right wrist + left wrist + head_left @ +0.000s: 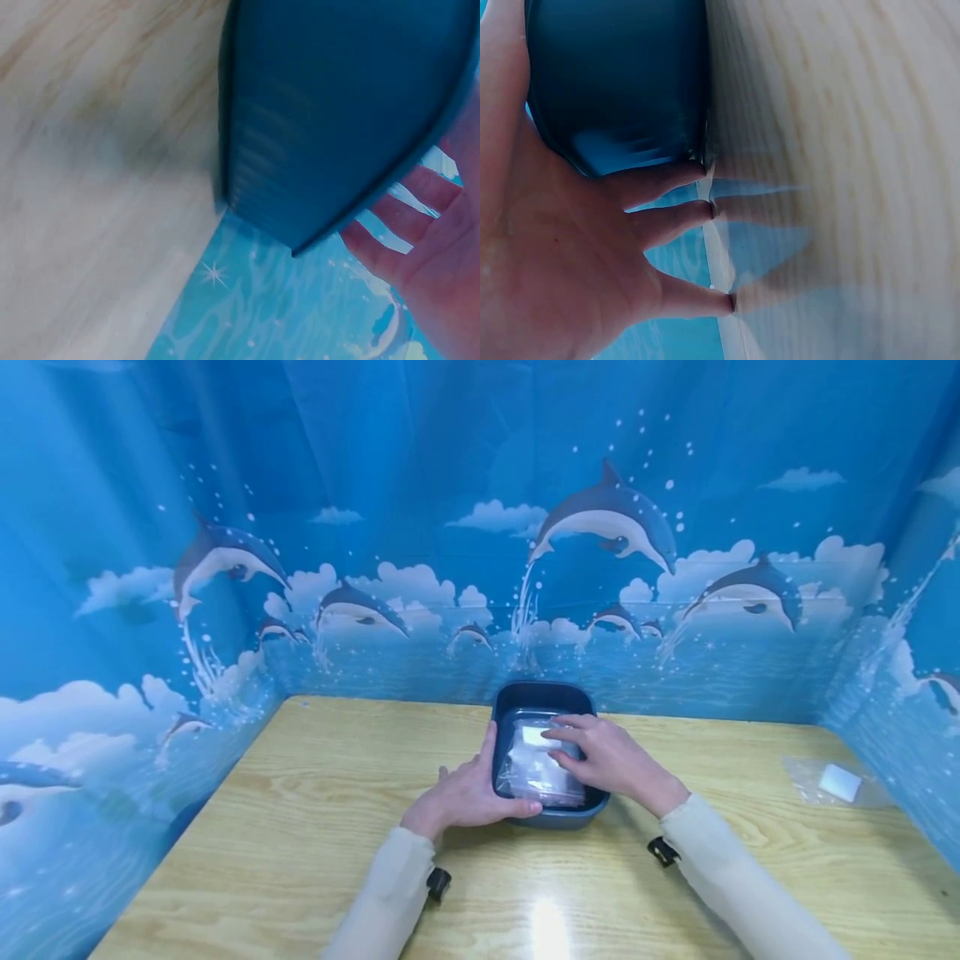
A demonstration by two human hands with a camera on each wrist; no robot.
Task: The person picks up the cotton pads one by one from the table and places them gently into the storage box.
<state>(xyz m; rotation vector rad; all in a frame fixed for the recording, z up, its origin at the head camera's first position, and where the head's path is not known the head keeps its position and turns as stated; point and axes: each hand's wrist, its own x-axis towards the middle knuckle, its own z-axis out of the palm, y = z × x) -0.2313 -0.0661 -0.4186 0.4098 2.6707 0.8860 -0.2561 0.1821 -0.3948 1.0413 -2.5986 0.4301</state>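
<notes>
A dark blue-grey rectangular box [551,820] with rounded corners stands on the table in the head view. Inside lies a clear plastic bag [536,772] with a white piece [535,736] showing near its top. My left hand [468,793] rests against the box's left side, its thumb along the front rim. The left wrist view shows its fingers straight and spread, fingertips on the table. My right hand [611,756] reaches over the right rim, fingers and thumb apart just over the bag; whether they touch it I cannot tell.
Another clear plastic bag [804,781] with a white block [840,783] lies on the wooden table [337,827] at the right. A blue dolphin-print curtain [420,527] surrounds the table's back and sides, close behind the box.
</notes>
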